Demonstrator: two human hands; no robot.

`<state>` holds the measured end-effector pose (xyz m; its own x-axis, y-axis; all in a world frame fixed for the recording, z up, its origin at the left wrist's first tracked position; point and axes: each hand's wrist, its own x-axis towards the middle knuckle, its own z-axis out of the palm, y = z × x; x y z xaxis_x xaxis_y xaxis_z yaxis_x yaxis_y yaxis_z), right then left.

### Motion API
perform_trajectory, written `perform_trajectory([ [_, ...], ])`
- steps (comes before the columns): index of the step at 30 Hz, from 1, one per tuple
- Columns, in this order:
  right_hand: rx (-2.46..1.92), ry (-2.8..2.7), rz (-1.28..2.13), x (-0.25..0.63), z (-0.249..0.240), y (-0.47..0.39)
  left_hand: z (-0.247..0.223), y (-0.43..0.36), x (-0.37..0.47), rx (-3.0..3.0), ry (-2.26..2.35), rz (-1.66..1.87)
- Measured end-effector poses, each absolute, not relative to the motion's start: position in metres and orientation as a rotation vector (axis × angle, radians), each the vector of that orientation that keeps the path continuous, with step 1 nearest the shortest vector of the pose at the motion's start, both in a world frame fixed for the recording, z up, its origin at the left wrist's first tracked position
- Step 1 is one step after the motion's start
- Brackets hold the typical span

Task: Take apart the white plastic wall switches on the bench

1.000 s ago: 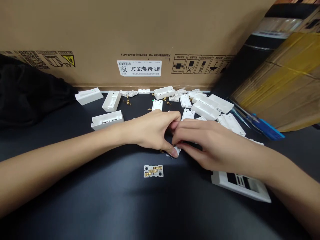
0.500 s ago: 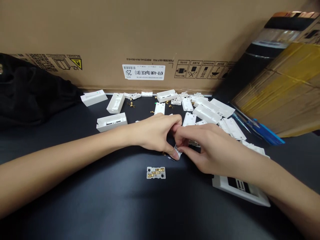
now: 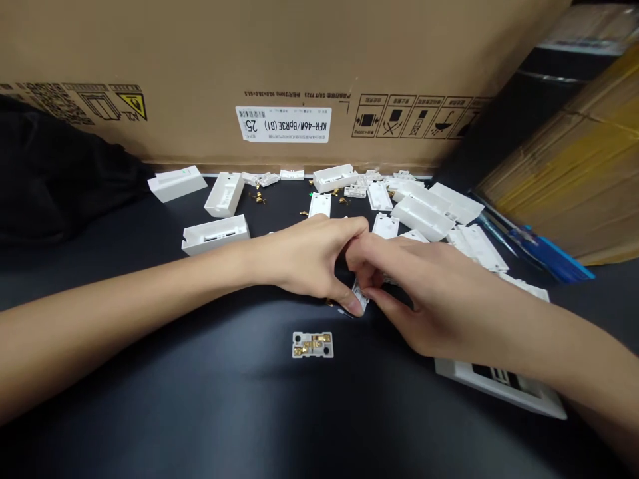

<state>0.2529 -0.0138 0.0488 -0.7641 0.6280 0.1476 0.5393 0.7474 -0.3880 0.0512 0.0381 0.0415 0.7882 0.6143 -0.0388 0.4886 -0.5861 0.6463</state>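
Observation:
A small white plastic part [image 3: 360,293] is pinched between both hands, just above or on the black table. My left hand [image 3: 319,256] is closed, its thumb on the part's near end and its fingers hidden behind. My right hand [image 3: 414,286] bends over the part from the other side, thumb and fingertips closed on it. What the fingertips touch inside it is partly hidden. Closer to me lies a white plastic base [image 3: 312,345] with brass contacts fitted in it. A bit of brass [image 3: 330,303] shows beside my left thumb.
Behind my hands lie open white housings [image 3: 215,234], flat white covers [image 3: 423,216] and scattered brass pieces [image 3: 258,197]. A large cardboard box [image 3: 200,53] walls the back. Blue-handled tools [image 3: 562,256] lie at right, black cloth [image 3: 60,179] at left, a white-framed item [image 3: 499,389] under my right forearm.
The view has shifted slightly, so the box and the parts appear higher. Both hands keep the same grip on the white part, with only slight finger movement.

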Motion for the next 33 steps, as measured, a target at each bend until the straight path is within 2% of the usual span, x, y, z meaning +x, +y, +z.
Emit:
perform_trajectory([
  [13, -0.995, -2.776, 0.509, 0.243, 0.063, -0.022, 0.047, 0.035, 0.053, 2.324, 0.8, 0.23],
  [18, -0.974, -2.767, 0.469, 0.254, 0.069, -0.018, 0.043, 0.03, 0.053, 2.308, 0.722, 0.353],
  [24, -0.685, -2.554, 0.364, 0.265, 0.077, -0.012, 0.048, 0.031, 0.051, 1.891, 0.711, 0.538],
  [33, -0.556, -2.379, 0.361, 0.261, 0.086, -0.017, 0.05, 0.003, 0.039, 1.446, 0.677, 0.746],
])
